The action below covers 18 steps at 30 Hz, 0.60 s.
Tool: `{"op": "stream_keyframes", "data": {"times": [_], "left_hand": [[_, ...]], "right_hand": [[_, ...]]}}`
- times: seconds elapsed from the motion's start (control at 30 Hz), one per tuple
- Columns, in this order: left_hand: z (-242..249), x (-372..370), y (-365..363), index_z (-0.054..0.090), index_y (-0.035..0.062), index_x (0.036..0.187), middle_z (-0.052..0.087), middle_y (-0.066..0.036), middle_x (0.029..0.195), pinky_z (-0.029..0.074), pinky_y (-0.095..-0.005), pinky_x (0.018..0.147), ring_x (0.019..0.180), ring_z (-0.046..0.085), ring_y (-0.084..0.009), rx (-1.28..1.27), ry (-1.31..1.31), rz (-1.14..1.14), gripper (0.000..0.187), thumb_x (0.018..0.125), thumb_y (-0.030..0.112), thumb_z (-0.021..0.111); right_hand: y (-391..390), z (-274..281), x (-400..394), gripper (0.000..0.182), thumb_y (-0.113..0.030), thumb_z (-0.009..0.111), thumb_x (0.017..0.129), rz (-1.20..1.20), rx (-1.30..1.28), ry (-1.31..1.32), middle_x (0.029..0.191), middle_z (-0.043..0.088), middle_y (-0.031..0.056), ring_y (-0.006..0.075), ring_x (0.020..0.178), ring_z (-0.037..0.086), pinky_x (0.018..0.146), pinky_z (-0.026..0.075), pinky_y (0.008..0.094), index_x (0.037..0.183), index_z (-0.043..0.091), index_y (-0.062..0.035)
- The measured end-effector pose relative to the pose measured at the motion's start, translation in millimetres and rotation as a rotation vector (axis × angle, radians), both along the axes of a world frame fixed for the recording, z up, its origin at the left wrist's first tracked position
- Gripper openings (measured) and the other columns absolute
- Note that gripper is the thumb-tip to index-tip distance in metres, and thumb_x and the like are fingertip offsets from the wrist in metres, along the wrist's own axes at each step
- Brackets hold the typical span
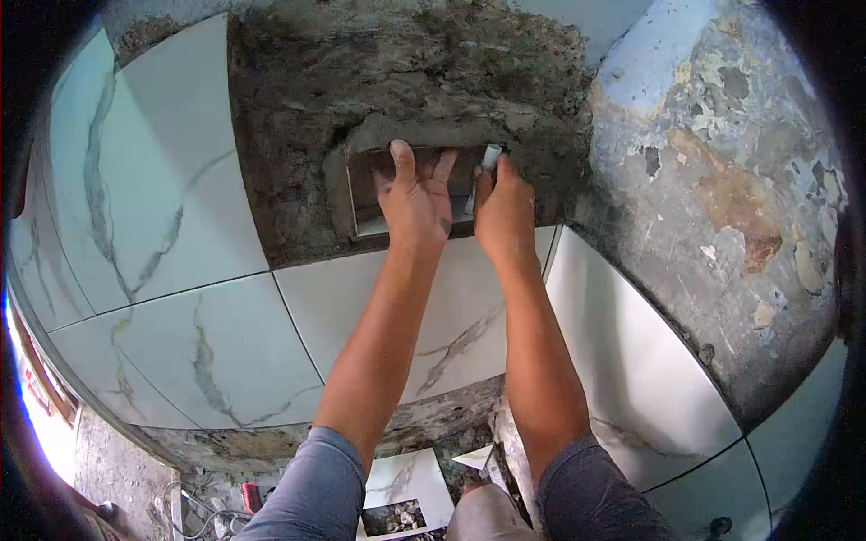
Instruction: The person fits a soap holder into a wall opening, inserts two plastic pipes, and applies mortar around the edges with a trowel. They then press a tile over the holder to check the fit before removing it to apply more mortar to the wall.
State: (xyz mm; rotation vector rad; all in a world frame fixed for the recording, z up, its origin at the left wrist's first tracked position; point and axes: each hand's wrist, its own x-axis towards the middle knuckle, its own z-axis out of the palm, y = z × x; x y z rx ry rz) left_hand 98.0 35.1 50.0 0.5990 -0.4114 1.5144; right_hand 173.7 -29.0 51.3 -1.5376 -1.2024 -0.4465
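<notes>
The person wears short, plain slate-blue sleeves (pixel 316 478) ending near the elbows; the left hand (pixel 418 203) and right hand (pixel 505 212) are bare. Below, pale beige cloth (pixel 487 518) is perhaps a trouser leg, though little shows.

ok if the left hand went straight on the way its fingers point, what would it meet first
The left hand would probably meet the inside of the wall recess first, its back or upper edge; which one is unclear, as depth is hard to judge from this view.
</notes>
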Motion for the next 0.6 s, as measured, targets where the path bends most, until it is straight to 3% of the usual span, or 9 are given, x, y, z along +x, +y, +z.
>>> {"op": "stream_keyframes", "data": {"times": [0.07,0.13,0.33,0.47,0.6], "left_hand": [[1,-1,-3,0.039,0.0009,0.124,0.051,-0.015,0.12,0.046,-0.0497,0.098,0.111,0.051,-0.0322,0.014,-0.009,-0.008,0.048,0.088,0.025,0.06],[1,-1,-4,0.038,0.0012,0.124,0.051,-0.015,0.12,0.046,-0.0501,0.098,0.11,0.052,-0.0323,0.027,-0.019,-0.009,0.049,0.088,0.025,0.061],[-1,-2,4,0.037,0.002,0.124,0.049,-0.015,0.122,0.046,-0.0502,0.097,0.11,0.052,-0.033,-0.098,0.044,-0.016,0.053,0.085,0.025,0.065],[-2,1,3,0.037,0.003,0.124,0.05,-0.015,0.121,0.047,-0.0485,0.097,0.109,0.053,-0.033,0.076,-0.033,0.027,0.052,0.086,0.025,0.064],[-3,-5,3,0.033,0.0041,0.128,0.05,-0.015,0.12,0.049,-0.0472,0.094,0.109,0.053,-0.0338,0.002,0.069,0.019,0.055,0.087,0.025,0.063]], "right_hand": [[-1,2,-2,0.035,-0.011,0.047,0.091,0.015,-0.065,0.012,0.102,0.059,0.0305,0.0439,0.093,0.059,0.079,0.049,0.0485,0.121,0.046,0.008],[9,-6,-2,0.023,-0.014,0.05,0.091,-0.052,0.071,-0.002,0.09,0.061,0.0282,0.0453,0.086,0.059,0.07,0.045,0.05,0.105,0.052,0.0045],[13,-10,4,0.022,-0.013,0.05,0.091,-0.015,0.117,-0.032,0.09,0.062,0.0274,0.0458,0.087,0.058,0.071,0.045,0.0504,0.104,0.052,0.004],[13,-10,6,0.021,-0.013,0.05,0.091,-0.009,0.066,-0.034,0.089,0.062,0.0261,0.0452,0.085,0.06,0.069,0.046,0.048,0.105,0.052,0.0038],[27,-21,2,0.025,-0.017,0.049,0.093,0.211,0.243,-0.011,0.095,0.06,0.0223,0.0381,0.087,0.059,0.071,0.044,0.0435,0.109,0.051,0.0009]]}}
